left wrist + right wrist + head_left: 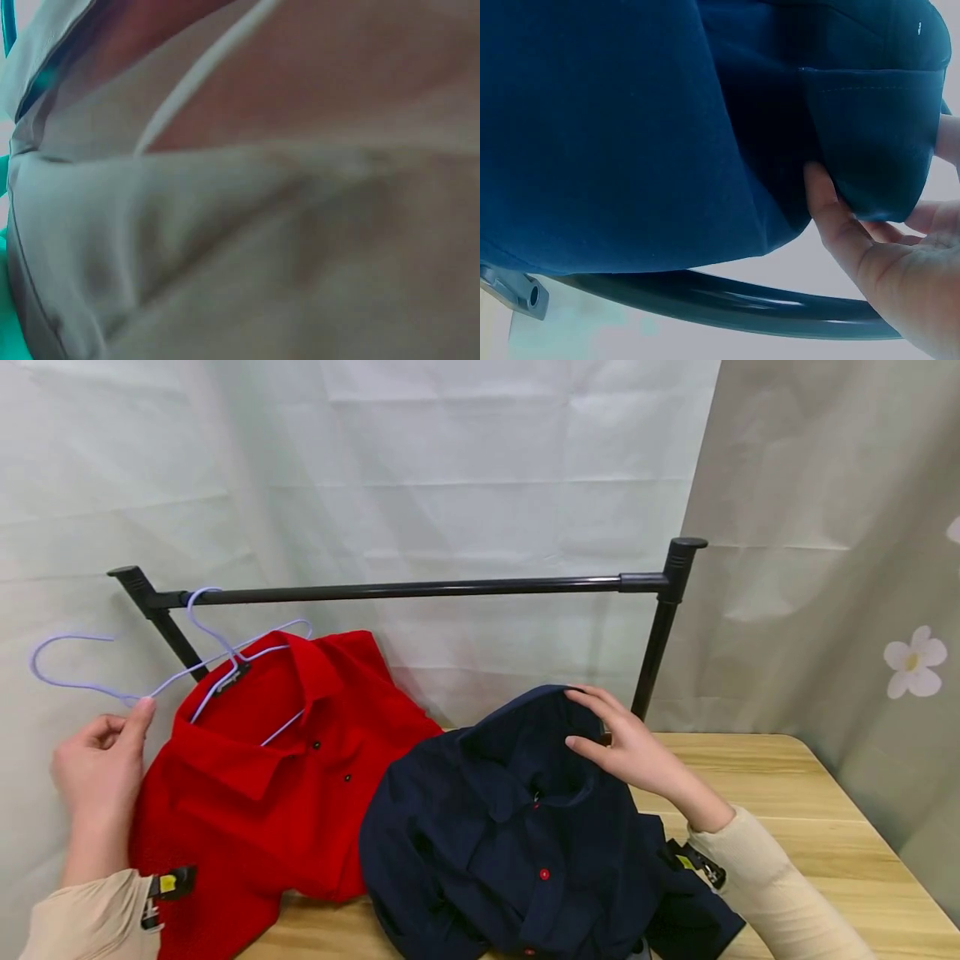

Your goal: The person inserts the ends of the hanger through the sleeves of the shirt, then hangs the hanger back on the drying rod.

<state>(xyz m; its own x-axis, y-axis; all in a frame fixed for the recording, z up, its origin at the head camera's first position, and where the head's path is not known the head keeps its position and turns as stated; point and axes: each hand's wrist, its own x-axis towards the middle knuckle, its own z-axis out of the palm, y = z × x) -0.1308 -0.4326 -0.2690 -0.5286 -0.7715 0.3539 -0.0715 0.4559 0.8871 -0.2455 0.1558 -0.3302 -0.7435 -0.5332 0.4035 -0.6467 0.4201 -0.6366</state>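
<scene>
Left hand [101, 768] pinches a lilac wire hanger [180, 677] at left; right hand [637, 747] grips a red-buttoned navy cloth shirt [480, 827], near side, by its collar! Seemingly readying to hang it; next calls for easing wire inside.

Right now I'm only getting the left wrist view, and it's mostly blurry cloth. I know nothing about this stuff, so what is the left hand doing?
Observer: From the head view, the left hand is pinching a lilac hanger.
Operator: Oh, neat! And the other hand?
Observer: The right hand has its fingers at the collar of a navy shirt.
Operator: Is there anything around to hang clothes on?
Observer: Yes, a black rail runs across behind the navy shirt and a red shirt.
</scene>
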